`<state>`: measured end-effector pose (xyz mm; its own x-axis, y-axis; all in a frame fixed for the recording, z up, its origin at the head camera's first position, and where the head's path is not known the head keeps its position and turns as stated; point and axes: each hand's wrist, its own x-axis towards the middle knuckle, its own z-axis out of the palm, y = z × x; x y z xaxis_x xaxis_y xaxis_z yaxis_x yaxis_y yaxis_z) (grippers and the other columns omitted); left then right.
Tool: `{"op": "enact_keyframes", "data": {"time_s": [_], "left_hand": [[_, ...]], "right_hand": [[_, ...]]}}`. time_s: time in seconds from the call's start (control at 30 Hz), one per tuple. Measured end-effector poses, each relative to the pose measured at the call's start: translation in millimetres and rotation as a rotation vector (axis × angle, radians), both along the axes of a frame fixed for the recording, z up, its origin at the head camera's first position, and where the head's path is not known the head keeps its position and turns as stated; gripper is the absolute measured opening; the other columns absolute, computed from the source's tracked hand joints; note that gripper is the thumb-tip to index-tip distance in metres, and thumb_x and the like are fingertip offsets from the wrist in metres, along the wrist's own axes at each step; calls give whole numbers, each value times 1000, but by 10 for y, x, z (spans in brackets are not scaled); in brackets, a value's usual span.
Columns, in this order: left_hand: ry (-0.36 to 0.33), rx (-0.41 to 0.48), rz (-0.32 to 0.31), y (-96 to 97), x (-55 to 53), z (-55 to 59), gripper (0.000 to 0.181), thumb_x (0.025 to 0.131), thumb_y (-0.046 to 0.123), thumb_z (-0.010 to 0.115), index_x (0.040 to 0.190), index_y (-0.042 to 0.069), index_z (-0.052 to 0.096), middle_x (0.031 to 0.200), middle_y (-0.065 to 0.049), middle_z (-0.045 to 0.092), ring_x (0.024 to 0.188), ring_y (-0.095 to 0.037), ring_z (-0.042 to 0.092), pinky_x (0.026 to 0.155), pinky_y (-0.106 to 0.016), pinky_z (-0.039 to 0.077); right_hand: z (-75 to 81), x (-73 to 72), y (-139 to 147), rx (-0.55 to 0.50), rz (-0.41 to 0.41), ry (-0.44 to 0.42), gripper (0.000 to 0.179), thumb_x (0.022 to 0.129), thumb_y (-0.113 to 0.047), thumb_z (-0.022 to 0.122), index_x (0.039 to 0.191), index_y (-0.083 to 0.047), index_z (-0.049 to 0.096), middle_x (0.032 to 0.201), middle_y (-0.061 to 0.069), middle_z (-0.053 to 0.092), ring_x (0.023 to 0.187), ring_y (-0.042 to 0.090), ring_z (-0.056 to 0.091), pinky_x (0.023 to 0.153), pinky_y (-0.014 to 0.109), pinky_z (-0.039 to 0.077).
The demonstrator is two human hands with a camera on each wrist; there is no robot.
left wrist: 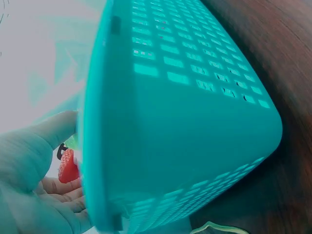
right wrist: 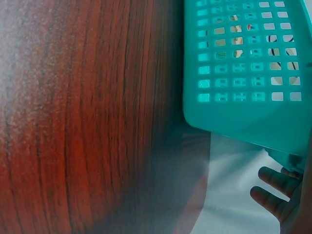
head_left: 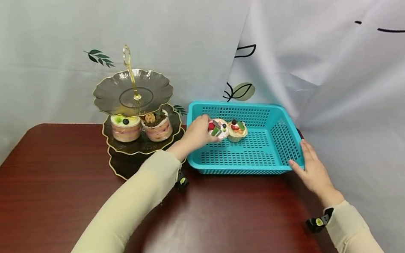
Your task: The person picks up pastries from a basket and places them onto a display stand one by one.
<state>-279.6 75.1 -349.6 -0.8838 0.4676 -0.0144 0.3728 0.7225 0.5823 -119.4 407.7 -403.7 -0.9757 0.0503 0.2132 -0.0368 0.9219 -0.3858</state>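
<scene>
My left hand reaches over the near left side of a turquoise plastic basket and grips a fruit-topped cupcake between thumb and fingers. A strawberry piece on it shows past the basket rim in the left wrist view. Right beside it in the basket stands a second cupcake with cream and fruit. My right hand lies at the basket's near right corner, its spread, fairly straight fingers touching the rim. In the right wrist view, fingers extend beside the basket's end.
Left of the basket stands a tiered dark stand with gold scalloped edges and a gold handle. Its middle tier bears two layered dessert cups, one pale-topped, one chocolate-topped. Patterned fabric hangs behind the brown table.
</scene>
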Motion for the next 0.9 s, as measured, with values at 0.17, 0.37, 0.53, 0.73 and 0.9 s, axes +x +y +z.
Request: {"op": "enact_keyframes", "data": {"time_s": [0.17, 0.37, 0.53, 0.73, 0.9], "left_hand": [[8, 0, -8, -36, 55, 34, 65, 78, 34, 80, 124, 0, 50, 109, -12, 58, 96, -23, 56, 78, -35, 49], [17, -12, -33, -95, 151, 76, 67, 76, 34, 81, 125, -1, 51, 111, -13, 60, 96, -22, 55, 82, -36, 49], [27, -3, -56, -138, 215, 108, 65, 76, 33, 81, 123, -2, 52, 111, -14, 61, 93, -21, 55, 80, -35, 49], [33, -6, -49, -182, 290, 141, 63, 75, 34, 81, 120, 1, 53, 107, -10, 60, 92, -20, 56, 78, -33, 50], [59, -7, -45, -236, 378, 177, 63, 75, 34, 81, 121, 0, 53, 108, -11, 60, 95, -21, 56, 80, -34, 50]], "right_hand": [[13, -10, 17, 1, 1, 3, 76, 98, -35, 51, 152, 4, 15, 156, 26, 19, 132, 49, 33, 100, 67, 33], [22, -4, 2, 0, 3, -2, 76, 97, -36, 51, 151, 5, 16, 155, 27, 19, 133, 49, 32, 101, 67, 33], [27, -1, -5, 5, 2, -12, 76, 97, -37, 50, 151, 5, 16, 156, 27, 19, 133, 49, 31, 101, 66, 33], [26, 0, -2, 5, 1, -10, 76, 98, -37, 50, 151, 5, 16, 156, 26, 19, 134, 48, 30, 101, 66, 32], [30, 0, -3, 1, 0, -11, 76, 98, -37, 50, 151, 5, 16, 156, 26, 19, 134, 48, 30, 102, 66, 32]]}}
